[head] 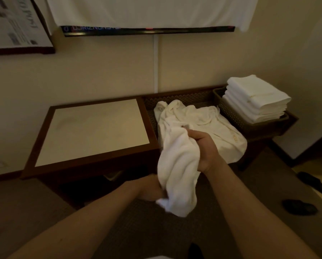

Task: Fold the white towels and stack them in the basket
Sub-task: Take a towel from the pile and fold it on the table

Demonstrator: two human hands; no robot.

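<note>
A crumpled white towel hangs in front of the table's edge. My right hand grips its upper part. My left hand holds its lower end, partly hidden by the cloth. Behind it a loose heap of white towels lies in a brown woven tray. At the right, a brown basket holds a neat stack of several folded white towels that rises above its rim.
A wooden table with a pale inset top stands at the left against the wall. A screen draped with white cloth hangs above. Dark slippers lie on the floor at the right.
</note>
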